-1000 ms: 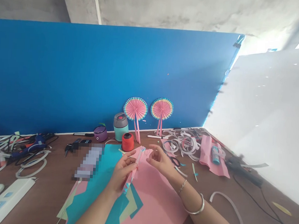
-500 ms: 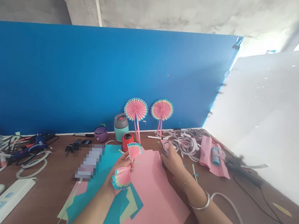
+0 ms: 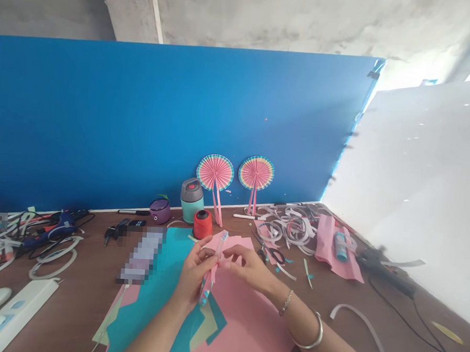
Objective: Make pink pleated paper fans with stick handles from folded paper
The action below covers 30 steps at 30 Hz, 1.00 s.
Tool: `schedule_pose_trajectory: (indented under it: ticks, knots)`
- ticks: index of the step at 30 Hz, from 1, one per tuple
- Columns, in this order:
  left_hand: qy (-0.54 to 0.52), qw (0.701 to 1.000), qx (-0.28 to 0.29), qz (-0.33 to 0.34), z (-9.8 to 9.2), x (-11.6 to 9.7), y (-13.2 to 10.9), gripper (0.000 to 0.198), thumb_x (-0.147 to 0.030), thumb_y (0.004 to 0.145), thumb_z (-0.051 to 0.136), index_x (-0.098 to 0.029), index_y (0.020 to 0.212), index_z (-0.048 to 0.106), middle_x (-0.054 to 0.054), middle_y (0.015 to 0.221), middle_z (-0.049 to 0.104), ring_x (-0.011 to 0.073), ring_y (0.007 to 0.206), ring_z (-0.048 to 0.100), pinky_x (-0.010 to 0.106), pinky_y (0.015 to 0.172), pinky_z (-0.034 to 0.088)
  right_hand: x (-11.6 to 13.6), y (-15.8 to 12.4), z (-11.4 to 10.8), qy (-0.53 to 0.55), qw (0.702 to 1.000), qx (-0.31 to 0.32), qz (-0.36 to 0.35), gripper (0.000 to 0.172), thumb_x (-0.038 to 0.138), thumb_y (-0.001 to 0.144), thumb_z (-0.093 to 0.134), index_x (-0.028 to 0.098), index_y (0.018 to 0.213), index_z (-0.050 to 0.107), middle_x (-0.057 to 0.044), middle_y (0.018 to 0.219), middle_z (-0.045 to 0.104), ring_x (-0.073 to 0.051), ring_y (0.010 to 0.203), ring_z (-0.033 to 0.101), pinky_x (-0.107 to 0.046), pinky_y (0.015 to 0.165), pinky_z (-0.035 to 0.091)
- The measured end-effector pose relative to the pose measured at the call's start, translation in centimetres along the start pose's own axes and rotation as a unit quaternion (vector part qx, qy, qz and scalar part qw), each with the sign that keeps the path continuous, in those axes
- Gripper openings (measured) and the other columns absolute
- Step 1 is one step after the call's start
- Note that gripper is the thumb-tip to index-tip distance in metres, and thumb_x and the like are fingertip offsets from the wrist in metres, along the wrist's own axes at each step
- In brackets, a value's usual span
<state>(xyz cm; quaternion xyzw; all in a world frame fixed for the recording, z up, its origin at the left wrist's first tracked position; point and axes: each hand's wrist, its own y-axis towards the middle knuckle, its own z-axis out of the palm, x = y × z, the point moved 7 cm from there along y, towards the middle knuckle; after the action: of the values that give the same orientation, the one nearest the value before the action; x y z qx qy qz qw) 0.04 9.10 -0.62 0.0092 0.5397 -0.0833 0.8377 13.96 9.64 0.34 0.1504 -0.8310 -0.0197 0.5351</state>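
Note:
My left hand (image 3: 193, 273) is closed around a pleated pink paper strip with coloured edges (image 3: 214, 264), folded flat and held upright. The fingers of my right hand (image 3: 246, 266) pinch the same strip near its middle. Both hands hover over a pink paper sheet (image 3: 247, 313) that lies on teal sheets (image 3: 154, 292) on the brown table. Two finished round paper fans (image 3: 215, 173) (image 3: 256, 173) lean against the blue board behind.
A red thread spool (image 3: 203, 224), a teal flask (image 3: 191, 193) and a purple pot (image 3: 159, 210) stand behind the paper. Scissors (image 3: 268, 251) and curled paper strips (image 3: 287, 228) lie to the right, a glue gun (image 3: 387, 273) farther right. Cables and another glue gun (image 3: 51, 228) lie left.
Half a second ago the pleated strip was fanned out in my left hand while my right hand reached toward the scissors. Now the strip is folded flat again and my right hand pinches it.

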Motion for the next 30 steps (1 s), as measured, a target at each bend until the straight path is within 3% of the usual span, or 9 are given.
schedule_pose_trajectory:
  ticks: [3, 8, 12, 17, 20, 24, 27, 28, 30]
  knots:
    - [0.026, 0.999, 0.03, 0.004, 0.6, 0.5, -0.2, 0.06, -0.026, 0.063, 0.075, -0.021, 0.118, 0.051, -0.003, 0.07, 0.06, 0.0148, 0.072, 0.061, 0.024, 0.068, 0.044, -0.4, -0.1, 1.7, 0.127, 0.99, 0.012, 0.052, 0.027, 0.04, 0.069, 0.07, 0.02, 0.087, 0.069, -0.004, 0.087, 0.065, -0.017, 0.072, 0.053, -0.029, 0.064, 0.039]
    - [0.053, 0.997, 0.057, 0.005, 1.0, 1.4, -0.2, 0.061, -0.027, 0.067, 0.073, -0.018, 0.121, 0.046, -0.002, 0.071, 0.06, 0.0147, 0.071, 0.059, 0.026, 0.069, 0.043, -1.2, 0.0, 2.0, 0.345, 0.932, -0.035, 0.11, 0.02, 0.035, 0.063, 0.074, 0.018, 0.065, 0.064, 0.001, 0.063, 0.056, -0.012, 0.06, 0.046, -0.026, 0.061, 0.037]
    - [0.08, 0.995, 0.061, 0.01, 1.1, 1.4, -0.1, 0.06, -0.028, 0.066, 0.073, -0.017, 0.119, 0.046, -0.003, 0.067, 0.058, 0.0136, 0.067, 0.057, 0.025, 0.065, 0.041, -1.9, 0.0, 0.6, 0.37, 0.913, -0.099, 0.137, 0.025, 0.036, 0.057, 0.078, 0.017, 0.058, 0.062, 0.003, 0.058, 0.05, -0.008, 0.053, 0.037, -0.023, 0.054, 0.032]
    - [0.098, 0.993, 0.064, 0.013, 1.1, 1.3, 0.0, 0.055, -0.028, 0.065, 0.072, -0.017, 0.114, 0.049, -0.002, 0.068, 0.059, 0.0142, 0.066, 0.058, 0.026, 0.065, 0.041, -2.2, 0.0, 0.9, 0.438, 0.879, -0.101, 0.157, 0.027, 0.035, 0.055, 0.08, 0.015, 0.065, 0.065, 0.002, 0.061, 0.051, -0.009, 0.057, 0.042, -0.022, 0.053, 0.034]
    - [0.103, 0.992, 0.067, -0.019, 1.0, 1.8, 0.0, 0.049, -0.026, 0.062, 0.073, -0.016, 0.107, 0.056, -0.002, 0.067, 0.059, 0.0145, 0.065, 0.059, 0.026, 0.066, 0.041, -2.7, 0.2, 0.8, 0.469, 0.861, -0.101, 0.17, 0.028, 0.039, 0.059, 0.078, 0.015, 0.063, 0.063, 0.001, 0.06, 0.052, -0.009, 0.054, 0.043, -0.022, 0.052, 0.035]
    - [0.109, 0.989, 0.064, -0.079, 0.8, 2.7, 0.0, 0.036, -0.024, 0.057, 0.074, -0.014, 0.089, 0.063, 0.001, 0.067, 0.061, 0.0138, 0.061, 0.059, 0.026, 0.064, 0.042, -3.4, 0.5, -2.0, 0.438, 0.874, -0.163, 0.133, 0.031, 0.044, 0.062, 0.075, 0.017, 0.063, 0.059, -0.001, 0.066, 0.057, -0.01, 0.054, 0.047, -0.024, 0.051, 0.037]
    - [0.087, 0.993, 0.041, -0.075, 0.5, 2.4, 0.1, 0.038, -0.024, 0.058, 0.073, -0.015, 0.094, 0.062, 0.0, 0.065, 0.06, 0.0141, 0.062, 0.059, 0.026, 0.063, 0.042, -3.8, 0.4, -3.9, 0.384, 0.89, -0.208, 0.133, 0.038, 0.055, 0.072, 0.063, 0.019, 0.083, 0.064, -0.005, 0.087, 0.064, -0.011, 0.059, 0.051, -0.024, 0.049, 0.036]
    - [0.079, 0.994, 0.031, -0.07, 0.4, 2.2, 0.1, 0.041, -0.024, 0.058, 0.073, -0.016, 0.096, 0.061, -0.001, 0.064, 0.06, 0.0144, 0.063, 0.06, 0.025, 0.063, 0.042, -3.8, 0.3, -3.9, 0.37, 0.896, -0.198, 0.145, 0.042, 0.058, 0.074, 0.058, 0.019, 0.089, 0.064, -0.007, 0.094, 0.064, -0.011, 0.06, 0.052, -0.023, 0.048, 0.035]
    - [0.068, 0.996, 0.012, -0.061, 0.2, 2.0, 0.2, 0.047, -0.026, 0.058, 0.074, -0.017, 0.101, 0.059, -0.001, 0.064, 0.06, 0.0152, 0.065, 0.06, 0.025, 0.063, 0.042, -3.4, 0.3, -2.8, 0.335, 0.92, -0.121, 0.166, 0.046, 0.06, 0.075, 0.056, 0.018, 0.094, 0.064, -0.008, 0.098, 0.064, -0.01, 0.058, 0.053, -0.022, 0.045, 0.033]
